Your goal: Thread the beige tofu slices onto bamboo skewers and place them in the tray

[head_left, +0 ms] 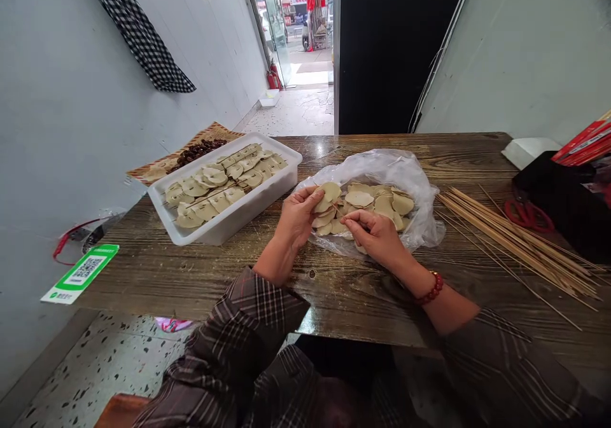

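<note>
Between the thumb and fingers of my left hand [298, 213] is a thin, round, pale slice [330, 192]. My right hand [375, 232] pinches a thin bamboo skewer [337, 210], whose upper end reaches toward the slice; whether it pierces the slice I cannot tell. Both hands are over an opened clear plastic bag [420, 208] with a heap of loose pale slices [382, 200] in it. Left of the bag, a white plastic tub [224, 224] holds rows of similar slices threaded on skewers [203, 208].
Loose bamboo skewers [520, 243] lie to the right, near red-handled scissors [529, 215] and a black container [548, 180]. Dark reddish-brown items [198, 153] rest on a woven mat [153, 170] behind the tub. A green QR card [83, 274] sits at the table's left edge.
</note>
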Action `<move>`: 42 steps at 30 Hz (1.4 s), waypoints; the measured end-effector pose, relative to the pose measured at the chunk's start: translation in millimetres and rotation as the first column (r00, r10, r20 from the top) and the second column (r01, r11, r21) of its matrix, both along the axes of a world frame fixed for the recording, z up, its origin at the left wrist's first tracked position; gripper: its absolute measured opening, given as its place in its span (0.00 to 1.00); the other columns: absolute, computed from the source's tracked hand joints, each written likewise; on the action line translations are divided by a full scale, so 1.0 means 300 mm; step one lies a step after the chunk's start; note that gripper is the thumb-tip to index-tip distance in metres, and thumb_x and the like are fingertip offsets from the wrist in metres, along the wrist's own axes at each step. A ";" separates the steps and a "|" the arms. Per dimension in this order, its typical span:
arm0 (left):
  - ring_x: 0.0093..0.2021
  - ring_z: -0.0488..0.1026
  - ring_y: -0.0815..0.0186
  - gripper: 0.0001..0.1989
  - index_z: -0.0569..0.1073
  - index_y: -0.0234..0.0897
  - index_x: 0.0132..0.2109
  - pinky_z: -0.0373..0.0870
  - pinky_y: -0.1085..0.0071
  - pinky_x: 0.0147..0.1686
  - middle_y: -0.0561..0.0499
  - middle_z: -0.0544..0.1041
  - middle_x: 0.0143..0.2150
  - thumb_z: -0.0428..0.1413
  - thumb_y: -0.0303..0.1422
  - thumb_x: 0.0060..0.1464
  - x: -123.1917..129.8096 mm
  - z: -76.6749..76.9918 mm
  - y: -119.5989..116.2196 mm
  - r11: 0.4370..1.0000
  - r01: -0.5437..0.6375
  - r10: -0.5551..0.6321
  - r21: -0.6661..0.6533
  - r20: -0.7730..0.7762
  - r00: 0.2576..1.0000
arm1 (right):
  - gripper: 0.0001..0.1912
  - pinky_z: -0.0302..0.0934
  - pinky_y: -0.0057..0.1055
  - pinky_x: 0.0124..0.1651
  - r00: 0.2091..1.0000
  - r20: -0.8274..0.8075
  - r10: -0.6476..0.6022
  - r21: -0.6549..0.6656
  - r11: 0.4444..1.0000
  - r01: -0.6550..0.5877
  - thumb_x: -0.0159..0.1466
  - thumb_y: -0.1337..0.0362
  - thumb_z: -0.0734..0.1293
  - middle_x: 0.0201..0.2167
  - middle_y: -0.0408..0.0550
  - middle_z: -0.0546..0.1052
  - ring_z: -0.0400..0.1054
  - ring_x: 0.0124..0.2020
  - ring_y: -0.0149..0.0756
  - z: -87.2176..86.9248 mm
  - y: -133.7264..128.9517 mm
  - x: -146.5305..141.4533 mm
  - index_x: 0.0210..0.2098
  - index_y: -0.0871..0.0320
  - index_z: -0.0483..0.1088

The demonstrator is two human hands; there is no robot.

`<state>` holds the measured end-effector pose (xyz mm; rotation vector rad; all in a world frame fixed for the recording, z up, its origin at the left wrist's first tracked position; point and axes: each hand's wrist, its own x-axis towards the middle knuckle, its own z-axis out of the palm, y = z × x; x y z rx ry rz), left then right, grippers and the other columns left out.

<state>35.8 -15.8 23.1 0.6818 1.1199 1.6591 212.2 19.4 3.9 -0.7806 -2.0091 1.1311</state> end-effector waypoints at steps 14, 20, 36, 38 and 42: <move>0.30 0.75 0.70 0.21 0.76 0.33 0.40 0.72 0.73 0.34 0.48 0.80 0.35 0.67 0.44 0.44 0.015 -0.012 0.002 0.999 -0.022 0.026 0.023 -0.183 0.983 | 0.14 0.49 0.27 0.23 0.978 -0.113 -0.174 -0.078 0.983 0.166 0.63 0.55 0.65 0.16 0.38 0.66 0.56 0.19 0.28 0.017 0.041 0.030 0.33 0.59 0.75; 0.34 0.73 0.65 0.07 0.77 0.36 0.36 0.70 0.67 0.41 0.48 0.78 0.33 0.60 0.34 0.51 -0.064 -0.023 0.018 0.983 -0.157 0.168 0.090 -0.778 0.605 | 0.16 0.47 0.25 0.21 0.905 -0.293 -0.308 -0.193 0.946 0.260 0.62 0.54 0.66 0.15 0.36 0.63 0.53 0.17 0.26 0.052 0.085 0.068 0.38 0.61 0.75; 0.53 0.70 0.55 0.14 0.79 0.40 0.48 0.62 0.57 0.58 0.45 0.78 0.52 0.59 0.31 0.54 0.048 -0.064 0.109 0.988 0.116 0.088 0.099 -0.992 0.094 | 0.15 0.50 0.25 0.22 0.902 -0.304 -0.307 -0.157 0.950 0.270 0.61 0.53 0.66 0.15 0.37 0.65 0.56 0.17 0.26 0.069 0.105 0.069 0.34 0.60 0.74; 0.53 0.70 0.55 0.14 0.79 0.41 0.47 0.62 0.57 0.58 0.45 0.79 0.52 0.60 0.30 0.52 0.061 -0.066 0.133 0.986 0.144 0.064 0.082 -0.990 0.126 | 0.15 0.51 0.26 0.22 0.902 -0.304 -0.306 -0.146 0.951 0.273 0.61 0.54 0.65 0.15 0.37 0.65 0.57 0.17 0.26 0.070 0.107 0.069 0.33 0.60 0.74; 0.49 0.72 0.56 0.10 0.81 0.42 0.43 0.63 0.58 0.56 0.45 0.80 0.47 0.60 0.31 0.52 0.066 -0.079 0.166 0.988 0.145 0.024 0.047 -0.987 0.158 | 0.16 0.52 0.26 0.24 0.905 -0.309 -0.293 -0.145 0.955 0.260 0.62 0.53 0.65 0.16 0.38 0.66 0.57 0.18 0.27 0.075 0.110 0.069 0.33 0.60 0.74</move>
